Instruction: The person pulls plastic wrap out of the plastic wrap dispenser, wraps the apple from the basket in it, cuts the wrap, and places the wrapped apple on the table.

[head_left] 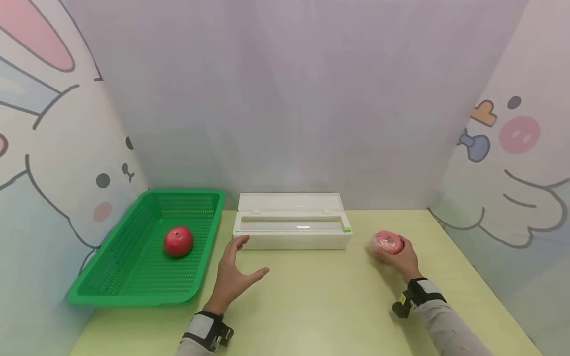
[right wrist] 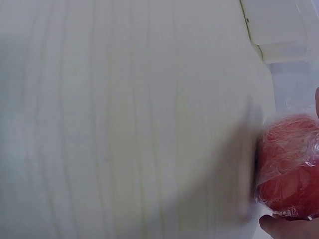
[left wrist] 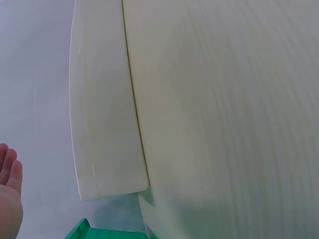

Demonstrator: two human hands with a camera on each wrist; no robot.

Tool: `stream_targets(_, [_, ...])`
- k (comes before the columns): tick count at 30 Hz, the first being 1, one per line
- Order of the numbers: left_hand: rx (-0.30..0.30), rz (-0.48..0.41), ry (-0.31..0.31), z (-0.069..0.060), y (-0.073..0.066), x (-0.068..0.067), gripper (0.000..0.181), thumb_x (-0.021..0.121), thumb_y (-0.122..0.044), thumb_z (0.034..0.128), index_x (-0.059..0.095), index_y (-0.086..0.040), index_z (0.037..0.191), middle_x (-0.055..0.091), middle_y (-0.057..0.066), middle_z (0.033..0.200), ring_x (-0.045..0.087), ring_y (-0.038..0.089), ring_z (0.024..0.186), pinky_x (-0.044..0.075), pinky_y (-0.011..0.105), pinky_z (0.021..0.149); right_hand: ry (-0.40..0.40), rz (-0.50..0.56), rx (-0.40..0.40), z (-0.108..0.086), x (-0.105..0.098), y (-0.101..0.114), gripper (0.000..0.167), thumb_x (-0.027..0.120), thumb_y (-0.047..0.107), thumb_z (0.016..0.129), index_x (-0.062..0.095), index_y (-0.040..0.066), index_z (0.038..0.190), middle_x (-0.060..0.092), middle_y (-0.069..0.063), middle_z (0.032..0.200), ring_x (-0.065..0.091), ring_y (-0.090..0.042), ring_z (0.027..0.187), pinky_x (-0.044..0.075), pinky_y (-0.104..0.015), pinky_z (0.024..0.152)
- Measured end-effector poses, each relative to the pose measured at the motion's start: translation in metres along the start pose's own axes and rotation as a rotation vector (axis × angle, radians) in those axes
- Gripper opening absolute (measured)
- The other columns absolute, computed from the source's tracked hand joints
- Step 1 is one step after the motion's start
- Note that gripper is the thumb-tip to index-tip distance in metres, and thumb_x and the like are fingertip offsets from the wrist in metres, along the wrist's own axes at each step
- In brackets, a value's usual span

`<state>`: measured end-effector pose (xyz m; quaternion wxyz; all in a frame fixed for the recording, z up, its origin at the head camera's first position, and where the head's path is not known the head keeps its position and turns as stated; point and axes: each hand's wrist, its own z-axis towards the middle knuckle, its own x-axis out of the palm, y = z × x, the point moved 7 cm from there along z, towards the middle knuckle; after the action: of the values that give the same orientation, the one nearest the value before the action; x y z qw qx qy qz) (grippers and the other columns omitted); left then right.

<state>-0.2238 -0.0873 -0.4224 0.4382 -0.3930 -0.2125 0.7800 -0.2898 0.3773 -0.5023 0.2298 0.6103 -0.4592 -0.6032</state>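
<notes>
My right hand (head_left: pixel 403 258) grips a red tomato (head_left: pixel 387 243) wrapped in clear plastic film, at the right part of the table. In the right wrist view the crinkled film shows over the wrapped tomato (right wrist: pixel 289 164), with fingertips at its edges. My left hand (head_left: pixel 233 277) holds nothing, thumb and fingers spread wide apart, just in front of the left end of a white cling film dispenser (head_left: pixel 291 241). The dispenser's lid (head_left: pixel 289 201) stands raised, and a pale roll lies inside. Only part of the left hand (left wrist: pixel 9 194) shows in the left wrist view.
A green plastic basket (head_left: pixel 209 242) stands on the left with an unwrapped red tomato (head_left: pixel 178 242) inside. The pale yellow table (head_left: pixel 311 306) meets a grey wall (head_left: pixel 289 109) behind the dispenser. Cartoon-printed panels (head_left: pixel 67 173) border both sides.
</notes>
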Motion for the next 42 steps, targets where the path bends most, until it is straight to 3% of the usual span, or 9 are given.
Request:
stream_targets(3, [0.007, 0.002, -0.002, 0.001, -0.001, 0.000, 0.083, 0.090, -0.021, 0.0597, 0.050, 0.000, 0.130, 0.059, 0.015, 0.126, 0.056, 0.027, 0.116, 0.047, 0.043, 0.099, -0.017, -0.014, -0.014, 0.001, -0.002, 0.003, 0.114, 0.076, 0.042, 0.079, -0.001, 0.000, 0.153, 0.014, -0.030, 0.157, 0.020, -0.044, 0.145, 0.024, -0.057, 0.118])
stream_targets(7, [-0.007, -0.002, 0.006, 0.003, -0.001, -0.001, 0.082, 0.090, -0.022, 0.0604, 0.051, -0.001, 0.130, 0.059, 0.014, 0.126, 0.056, 0.029, 0.117, 0.047, 0.046, 0.098, -0.167, -0.031, -0.087, -0.005, -0.010, 0.018, 0.108, 0.078, 0.036, 0.078, 0.009, 0.001, 0.153, 0.017, -0.029, 0.156, 0.021, -0.045, 0.144, 0.024, -0.058, 0.117])
stream_targets(11, [-0.051, -0.012, 0.066, 0.011, 0.000, 0.004, 0.081, 0.088, -0.027, 0.0644, 0.050, -0.004, 0.132, 0.057, 0.012, 0.130, 0.053, 0.030, 0.121, 0.046, 0.051, 0.101, -0.391, -0.036, -0.259, -0.017, -0.015, 0.054, 0.094, 0.079, 0.026, 0.077, 0.024, 0.000, 0.149, 0.028, -0.028, 0.151, 0.028, -0.045, 0.140, 0.026, -0.057, 0.115])
stream_targets(15, [-0.098, -0.005, 0.196, 0.032, -0.002, 0.018, 0.080, 0.084, -0.034, 0.0690, 0.048, -0.007, 0.135, 0.053, 0.012, 0.135, 0.049, 0.031, 0.128, 0.042, 0.054, 0.105, -0.473, -0.069, -0.487, -0.030, -0.001, 0.100, 0.076, 0.075, 0.016, 0.080, 0.036, -0.006, 0.141, 0.039, -0.030, 0.142, 0.047, -0.045, 0.122, 0.033, -0.056, 0.109])
stream_targets(21, [-0.117, 0.118, 0.401, 0.068, 0.003, 0.043, 0.077, 0.077, -0.041, 0.0762, 0.047, -0.006, 0.137, 0.050, 0.014, 0.140, 0.046, 0.032, 0.132, 0.040, 0.051, 0.108, -0.305, -0.220, -0.845, -0.039, 0.050, 0.156, 0.057, 0.070, 0.006, 0.082, 0.046, -0.014, 0.130, 0.052, -0.032, 0.127, 0.049, -0.045, 0.120, 0.039, -0.055, 0.106])
stream_targets(24, [-0.131, 0.179, 0.475, 0.079, 0.012, 0.053, 0.070, 0.072, -0.039, 0.0822, 0.047, -0.005, 0.137, 0.050, 0.014, 0.140, 0.047, 0.031, 0.132, 0.041, 0.047, 0.109, -0.181, -0.308, -0.940, -0.038, 0.076, 0.169, 0.049, 0.068, 0.000, 0.081, 0.051, -0.014, 0.124, 0.057, -0.031, 0.120, 0.054, -0.045, 0.115, 0.043, -0.054, 0.102])
stream_targets(32, [-0.104, 0.298, 0.618, 0.087, 0.028, 0.069, 0.055, 0.064, -0.033, 0.0891, 0.051, 0.002, 0.129, 0.055, 0.019, 0.130, 0.052, 0.034, 0.122, 0.045, 0.047, 0.102, 0.141, -0.610, -0.909, -0.029, 0.123, 0.179, 0.043, 0.055, -0.014, 0.072, 0.056, -0.013, 0.115, 0.061, -0.027, 0.112, 0.058, -0.040, 0.109, 0.049, -0.050, 0.094])
stream_targets(37, [-0.068, 0.355, 0.636, 0.088, 0.038, 0.071, 0.046, 0.066, -0.031, 0.0863, 0.058, 0.004, 0.114, 0.059, 0.018, 0.112, 0.055, 0.032, 0.107, 0.047, 0.045, 0.092, 0.186, -0.703, -0.901, -0.025, 0.129, 0.183, 0.035, 0.052, -0.018, 0.071, 0.060, -0.013, 0.104, 0.064, -0.026, 0.101, 0.061, -0.040, 0.100, 0.051, -0.048, 0.091])
stream_targets(42, [-0.059, 0.385, 0.627, 0.091, 0.045, 0.072, 0.044, 0.065, -0.032, 0.0858, 0.058, 0.003, 0.111, 0.058, 0.016, 0.111, 0.054, 0.031, 0.106, 0.048, 0.044, 0.090, 0.166, -0.752, -0.899, -0.023, 0.126, 0.185, 0.032, 0.052, -0.019, 0.069, 0.063, -0.012, 0.098, 0.067, -0.024, 0.096, 0.064, -0.039, 0.097, 0.052, -0.045, 0.090])
